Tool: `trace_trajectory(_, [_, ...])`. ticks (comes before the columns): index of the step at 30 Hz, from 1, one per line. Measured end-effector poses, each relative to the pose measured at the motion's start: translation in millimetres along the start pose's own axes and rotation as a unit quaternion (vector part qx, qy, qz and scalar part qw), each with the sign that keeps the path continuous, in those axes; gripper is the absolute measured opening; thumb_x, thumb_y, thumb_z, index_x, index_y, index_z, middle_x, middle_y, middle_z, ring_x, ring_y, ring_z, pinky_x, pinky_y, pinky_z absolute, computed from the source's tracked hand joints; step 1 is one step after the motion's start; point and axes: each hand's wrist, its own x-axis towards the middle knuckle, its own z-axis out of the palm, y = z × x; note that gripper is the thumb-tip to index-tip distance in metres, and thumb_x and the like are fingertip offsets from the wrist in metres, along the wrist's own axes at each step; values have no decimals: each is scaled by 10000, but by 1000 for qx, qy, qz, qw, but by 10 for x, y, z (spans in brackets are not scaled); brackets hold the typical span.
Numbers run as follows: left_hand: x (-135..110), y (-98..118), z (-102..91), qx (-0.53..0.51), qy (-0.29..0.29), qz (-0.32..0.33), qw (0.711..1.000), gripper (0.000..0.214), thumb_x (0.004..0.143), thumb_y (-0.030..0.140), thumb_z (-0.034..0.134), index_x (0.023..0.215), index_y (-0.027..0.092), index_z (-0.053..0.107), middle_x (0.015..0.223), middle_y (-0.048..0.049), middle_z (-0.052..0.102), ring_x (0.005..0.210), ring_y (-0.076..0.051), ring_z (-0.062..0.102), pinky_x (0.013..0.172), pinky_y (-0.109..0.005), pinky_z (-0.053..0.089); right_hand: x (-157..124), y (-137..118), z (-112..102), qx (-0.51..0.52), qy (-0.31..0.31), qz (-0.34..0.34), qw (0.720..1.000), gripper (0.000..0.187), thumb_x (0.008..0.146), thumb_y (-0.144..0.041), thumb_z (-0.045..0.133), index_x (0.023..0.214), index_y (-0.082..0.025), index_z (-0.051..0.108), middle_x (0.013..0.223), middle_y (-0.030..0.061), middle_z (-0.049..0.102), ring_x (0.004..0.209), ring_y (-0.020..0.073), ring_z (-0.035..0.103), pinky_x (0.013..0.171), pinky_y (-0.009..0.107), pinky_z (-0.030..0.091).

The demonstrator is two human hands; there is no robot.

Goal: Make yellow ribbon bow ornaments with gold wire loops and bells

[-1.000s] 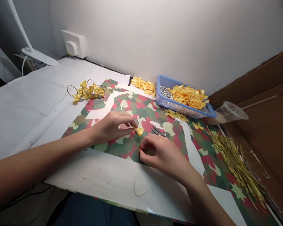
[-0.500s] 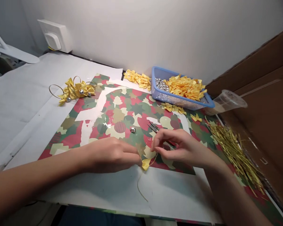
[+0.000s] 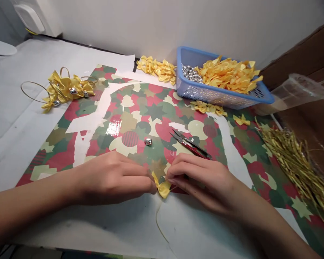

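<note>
Sheet [image 3: 140, 122], patterned red, green and cream, torn through to white in places; spread over the table.
Basket [image 3: 199, 92], blue, at the wall; contains yellow bows [image 3: 228, 75] to the right, silver bells [image 3: 191, 73] to the left.
Gold ties [image 3: 291, 154], one loose bundle, far right.
Left hand [image 3: 112, 178], at the near edge of the sheet; fingertips closed on the left side of a bow.
Right hand [image 3: 205, 181], opposite; thumb and fingers pinched together on the cord at the bow's right.
Cup [image 3: 297, 91], clear, tilted, just beyond the basket's right end.
Bow cluster [image 3: 61, 88], with bells and gold loops, left.
Snips [image 3: 190, 144], dark and red, just beyond the right hand.
Bow [image 3: 163, 189], yellow, one, between the two hands.
Cord [image 3: 158, 223], thin, pale; trails from beneath the bow toward the near edge.
Bell [image 3: 148, 141], silver, on the sheet beyond the hands.
</note>
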Motion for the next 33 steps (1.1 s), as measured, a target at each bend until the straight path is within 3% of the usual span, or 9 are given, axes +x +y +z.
trace_trajectory(5, [4,9,9,-15,10,-35,999,282,942,266,401,934,327,676,731,-12,700,610,-124,633,599,-199,503,-14,-6,24,-42,3,-2,999,152,935,-139,446,916,-188,589,827,40,582,694,129,561,607,222,459])
trace_trajectory(12, [-8,39,46,44,21,-7,999,352,985,185,295,948,274,634,815,-16,732,677,-119,662,599,-205,481,-8,-44,7,-76,7,-22,997,197,935,-129,410,907,-195,593,770,31,571,678,138,549,578,225,444])
trace_trajectory(18, [24,28,2,18,-42,-5,999,368,977,202,296,977,285,655,839,-30,738,729,-139,678,641,-221,515,-5,-55,25,-97,10,-28,995,217,926,-115,392,870,-191,588,731,27,555,647,141,531,548,229,420])
trace_trajectory(23, [33,52,24,2,5,-24,1000,368,973,183,320,1005,292,670,870,-28,736,766,-144,665,704,-238,514,0,-58,35,-108,-6,-23,994,231,906,-84,386,864,-167,597,724,30,531,639,140,493,537,233,389])
trace_trajectory(28, [89,4,-40,32,-45,10,998,342,971,213,347,1058,290,669,940,-47,724,816,-168,656,722,-261,516,9,-67,37,-128,-14,-30,991,249,891,-58,376,841,-155,600,705,24,500,617,140,469,520,240,362])
trace_trajectory(33, [116,-12,-40,76,-29,55,995,375,983,204,309,1038,274,673,901,-60,722,809,-174,647,740,-277,516,12,-58,45,-132,-19,-36,990,244,872,-38,381,829,-157,590,712,24,496,625,144,465,531,242,367])
